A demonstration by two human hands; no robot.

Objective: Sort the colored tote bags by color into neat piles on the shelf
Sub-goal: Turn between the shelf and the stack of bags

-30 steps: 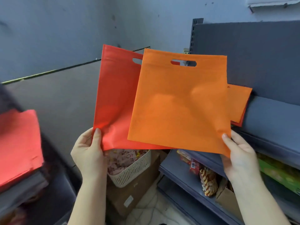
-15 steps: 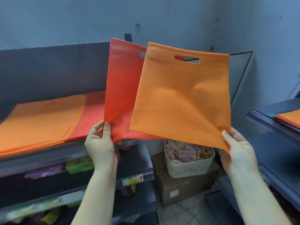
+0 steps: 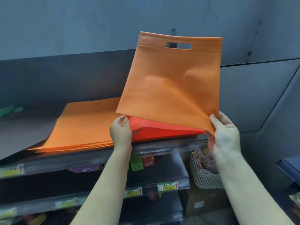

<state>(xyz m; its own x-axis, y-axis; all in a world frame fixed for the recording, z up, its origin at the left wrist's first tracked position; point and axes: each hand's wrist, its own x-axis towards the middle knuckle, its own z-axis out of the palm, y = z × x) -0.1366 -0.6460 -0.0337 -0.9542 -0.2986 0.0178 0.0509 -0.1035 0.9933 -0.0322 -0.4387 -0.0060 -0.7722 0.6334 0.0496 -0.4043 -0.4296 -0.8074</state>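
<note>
White slatted basket (image 3: 204, 178) on floor; small boxes (image 3: 142, 163) on lower shelf.

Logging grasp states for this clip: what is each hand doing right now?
Left hand: grips the red bag at its near edge.
Right hand: pinches the orange bag at its corner.

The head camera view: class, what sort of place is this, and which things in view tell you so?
Probably a small shop or its stockroom. Dark metal shelves carry yellow price labels with red arrows, small packaged goods sit on a lower shelf, and a white plastic basket of wrapped items stands alongside.
</note>
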